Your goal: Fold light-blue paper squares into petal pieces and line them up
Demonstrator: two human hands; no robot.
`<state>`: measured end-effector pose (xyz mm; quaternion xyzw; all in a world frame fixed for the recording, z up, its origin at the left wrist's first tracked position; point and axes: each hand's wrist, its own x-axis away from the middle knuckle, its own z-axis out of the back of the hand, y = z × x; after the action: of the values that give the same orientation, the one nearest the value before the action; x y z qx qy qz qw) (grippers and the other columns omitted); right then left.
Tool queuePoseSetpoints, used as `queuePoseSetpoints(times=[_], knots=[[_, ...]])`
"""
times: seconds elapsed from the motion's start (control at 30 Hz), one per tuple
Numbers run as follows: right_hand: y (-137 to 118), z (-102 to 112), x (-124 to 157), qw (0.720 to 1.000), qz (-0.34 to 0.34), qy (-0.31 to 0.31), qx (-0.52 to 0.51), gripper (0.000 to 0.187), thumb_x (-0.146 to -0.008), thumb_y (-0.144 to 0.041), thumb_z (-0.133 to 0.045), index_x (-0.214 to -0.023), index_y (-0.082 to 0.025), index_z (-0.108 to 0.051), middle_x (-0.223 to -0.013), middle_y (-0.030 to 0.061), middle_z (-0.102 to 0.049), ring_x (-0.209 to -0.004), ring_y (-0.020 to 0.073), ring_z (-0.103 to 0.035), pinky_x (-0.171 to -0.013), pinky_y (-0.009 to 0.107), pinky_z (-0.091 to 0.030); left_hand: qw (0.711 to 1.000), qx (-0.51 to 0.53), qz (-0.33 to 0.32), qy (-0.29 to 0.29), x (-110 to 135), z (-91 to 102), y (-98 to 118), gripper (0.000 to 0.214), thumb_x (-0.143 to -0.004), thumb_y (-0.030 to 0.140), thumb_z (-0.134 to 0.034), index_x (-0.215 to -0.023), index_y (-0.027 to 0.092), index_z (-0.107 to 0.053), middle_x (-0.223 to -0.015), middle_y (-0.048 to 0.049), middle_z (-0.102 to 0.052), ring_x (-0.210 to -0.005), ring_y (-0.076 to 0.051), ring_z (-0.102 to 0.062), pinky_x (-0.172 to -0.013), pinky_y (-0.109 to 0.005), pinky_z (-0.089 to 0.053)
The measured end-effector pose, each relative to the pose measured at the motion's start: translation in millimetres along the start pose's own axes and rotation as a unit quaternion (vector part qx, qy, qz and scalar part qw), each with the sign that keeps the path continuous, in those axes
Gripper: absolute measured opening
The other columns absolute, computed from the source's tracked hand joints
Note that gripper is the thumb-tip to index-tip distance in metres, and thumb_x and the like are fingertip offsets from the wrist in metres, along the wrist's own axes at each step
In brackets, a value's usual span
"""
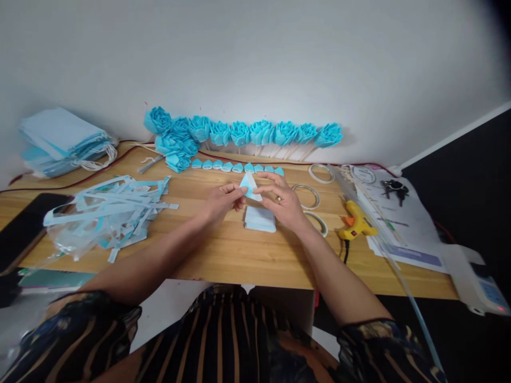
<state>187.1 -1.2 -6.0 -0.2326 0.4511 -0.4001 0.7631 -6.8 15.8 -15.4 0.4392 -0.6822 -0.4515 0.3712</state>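
A small light blue piece (249, 186), folded to a point, is held over the wooden table (223, 255) between both hands. My left hand (221, 200) pinches its left edge. My right hand (281, 201) pinches its right side with fingers curled. Just below the hands lies a small stack of light blue squares (260, 219). A row of small folded blue petals (237, 167) lies beyond the hands. Behind it several finished blue flowers (239, 133) on sticks lean against the white wall.
A heap of cut blue strips (109, 210) lies on the left, with a pile of blue face masks (59, 141) at the far left. Three tape rolls (307, 196), a yellow glue gun (356, 223), papers (399, 223) and keys (393, 187) are on the right.
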Motion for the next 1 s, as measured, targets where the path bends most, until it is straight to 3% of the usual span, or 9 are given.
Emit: queuePoseSetpoints(times=[0.23, 0.5, 0.7, 0.8, 1.0], knots=[[3, -3, -1, 0.999, -0.022, 0.005, -0.031, 0.004, -0.085, -0.027, -0.07, -0.084, -0.028, -0.074, -0.126, 0.0041, -0.064, -0.125, 0.0251, -0.056, -0.11, 0.051, -0.036, 0.998, -0.058, -0.035, 0.005, 0, 0.8, -2, 0.035, -0.071, 0.044, -0.078, -0.064, 0.015, -0.06, -0.057, 0.0017, -0.06, -0.05, -0.007, -0.05, -0.053, -0.022, -0.04], [5, -11, 2, 0.978, -0.135, 0.008, -0.159, 0.014, -0.082, -0.034, -0.07, -0.084, -0.021, -0.067, -0.107, 0.005, -0.071, -0.098, 0.0187, -0.065, -0.091, 0.036, -0.049, 0.99, -0.126, -0.056, 0.008, 2, -1.7, 1, 0.032, -0.073, 0.044, -0.073, -0.064, 0.016, -0.06, -0.058, 0.0014, -0.06, -0.052, -0.008, -0.05, -0.055, -0.023, -0.042], [9, -14, 2, 0.97, -0.169, 0.013, -0.175, 0.023, -0.078, -0.04, -0.073, -0.086, -0.02, -0.063, -0.08, -0.0002, -0.065, -0.074, 0.0132, -0.059, -0.071, 0.027, -0.047, 0.988, -0.144, -0.059, 0.004, 2, -3.0, 1, 0.033, -0.073, 0.045, -0.072, -0.064, 0.016, -0.059, -0.058, 0.0012, -0.06, -0.052, -0.008, -0.049, -0.055, -0.023, -0.041], [11, -15, 1, 0.964, -0.171, 0.012, -0.204, 0.027, -0.077, -0.04, -0.074, -0.093, -0.021, -0.061, -0.08, -0.0009, -0.066, -0.073, 0.0128, -0.059, -0.07, 0.027, -0.047, 0.987, -0.149, -0.059, 0.001, 2, -3.0, 1, 0.034, -0.073, 0.046, -0.072, -0.064, 0.016, -0.058, -0.058, 0.0012, -0.061, -0.052, -0.007, -0.049, -0.055, -0.022, -0.041], [12, -15, 2, 0.962, -0.188, 0.004, -0.2, 0.054, -0.078, -0.039, -0.073, -0.127, -0.023, -0.057, -0.081, -0.0019, -0.065, -0.066, 0.0117, -0.056, -0.062, 0.026, -0.044, 0.986, -0.159, -0.054, -0.012, 1, -1.9, 0, 0.035, -0.072, 0.047, -0.072, -0.067, 0.015, -0.059, -0.061, 0.0011, -0.062, -0.052, -0.007, -0.05, -0.055, -0.022, -0.042]])
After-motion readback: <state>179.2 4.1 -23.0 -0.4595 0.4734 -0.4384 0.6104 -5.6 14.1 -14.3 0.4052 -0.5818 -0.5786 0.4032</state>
